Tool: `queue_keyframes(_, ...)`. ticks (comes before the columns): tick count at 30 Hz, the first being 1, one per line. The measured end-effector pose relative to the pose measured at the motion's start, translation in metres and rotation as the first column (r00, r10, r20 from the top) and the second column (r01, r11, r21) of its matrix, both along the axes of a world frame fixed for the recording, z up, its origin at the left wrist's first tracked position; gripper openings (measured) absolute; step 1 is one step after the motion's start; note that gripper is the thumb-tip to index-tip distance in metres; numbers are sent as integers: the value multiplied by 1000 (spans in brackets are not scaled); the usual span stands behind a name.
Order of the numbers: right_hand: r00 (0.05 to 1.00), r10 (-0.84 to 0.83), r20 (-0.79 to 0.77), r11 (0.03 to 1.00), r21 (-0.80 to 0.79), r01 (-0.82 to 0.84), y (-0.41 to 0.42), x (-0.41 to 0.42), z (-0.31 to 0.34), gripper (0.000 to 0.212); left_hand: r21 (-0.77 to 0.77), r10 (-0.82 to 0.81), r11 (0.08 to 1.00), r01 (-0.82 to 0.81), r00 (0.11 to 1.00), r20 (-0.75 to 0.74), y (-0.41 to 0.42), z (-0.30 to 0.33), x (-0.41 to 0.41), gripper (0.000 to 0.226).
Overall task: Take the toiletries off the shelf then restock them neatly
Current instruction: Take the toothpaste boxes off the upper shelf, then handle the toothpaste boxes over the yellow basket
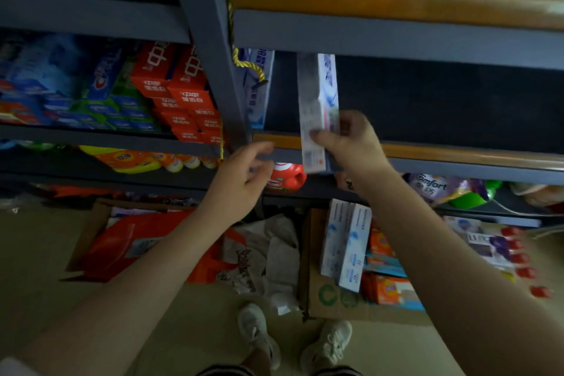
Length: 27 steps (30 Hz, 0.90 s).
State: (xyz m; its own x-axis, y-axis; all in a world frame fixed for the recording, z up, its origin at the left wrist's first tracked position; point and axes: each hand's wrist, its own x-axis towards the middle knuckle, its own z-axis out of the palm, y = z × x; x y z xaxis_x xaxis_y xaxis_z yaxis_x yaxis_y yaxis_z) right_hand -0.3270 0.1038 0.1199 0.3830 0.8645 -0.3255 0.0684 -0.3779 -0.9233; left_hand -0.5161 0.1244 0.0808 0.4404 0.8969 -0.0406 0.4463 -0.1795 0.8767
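At the front edge of the middle shelf (457, 152), the right hand (351, 143) grips a long white toothpaste box (317, 107) near its lower end. The box's long axis runs front to back, pointing into the dark, largely bare bay. One similar box (259, 88) stands at the bay's left wall. The left hand (244, 174) hovers lower left, fingers loosely spread, holding nothing. The right hand is nearer; the likely next step is pushing the box inward.
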Motion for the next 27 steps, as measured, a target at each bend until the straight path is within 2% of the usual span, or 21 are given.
queue_keyframes(2,991,59,117,998,-12,-58,-35,1,-6,46,-229,71,973,-37,987,143,-6,5,17,30)
queue_keyframes(5,964,169,205,985,-51,-162,-70,-1,-28,47,-439,152,898,-17,949,275,-23,8,42,31)
queue_keyframes(7,959,175,221,984,-25,-174,-84,-1,-38,53,-464,146,886,14,941,306,-36,8,53,33)
queue_keyframes(9,960,169,224,983,32,-181,-97,-2,-41,61,-424,123,905,26,940,319,-45,7,56,38)
queue_keyframes(12,929,221,296,959,106,-262,-112,-2,-36,83,-400,73,913,78,935,347,-53,8,56,41)
queue_keyframes(15,918,213,335,956,120,-266,-122,4,-35,91,-408,58,906,114,921,384,-63,14,63,41)
queue_keyframes(17,940,213,266,962,110,-249,-129,9,-30,87,-412,67,904,115,913,402,-70,18,70,38)
queue_keyframes(19,976,215,27,972,96,-216,-136,18,-20,68,-374,59,922,102,916,396,-77,20,75,33)
queue_keyframes(21,942,225,-249,974,54,-218,-143,29,-14,56,-315,36,945,85,933,359,-83,22,79,25)
queue_keyframes(27,865,273,-422,951,-18,-309,-149,57,-16,54,-242,13,969,54,964,265,-109,32,88,14)
